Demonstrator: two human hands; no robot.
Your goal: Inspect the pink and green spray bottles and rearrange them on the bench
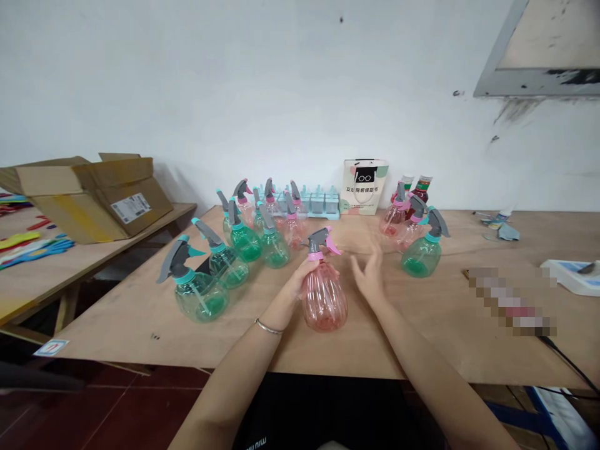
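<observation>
left hand (302,279): grip's pinching the pink spray bottle (326,299) below its collar | bottle's hanging out front-middle at the counter (262,337), can't tell if touching | right hand (369,273): grip's spreading, empty | imo slick-looking plastic's risking a slip, only one hand's holding

And there's the pink spray bottle (325,301), see-through, round-bellied and ribbed, nearly upright at the front of the wooden table (135,319), its grey-and-pink trigger head (319,241) in place on top!
</observation>
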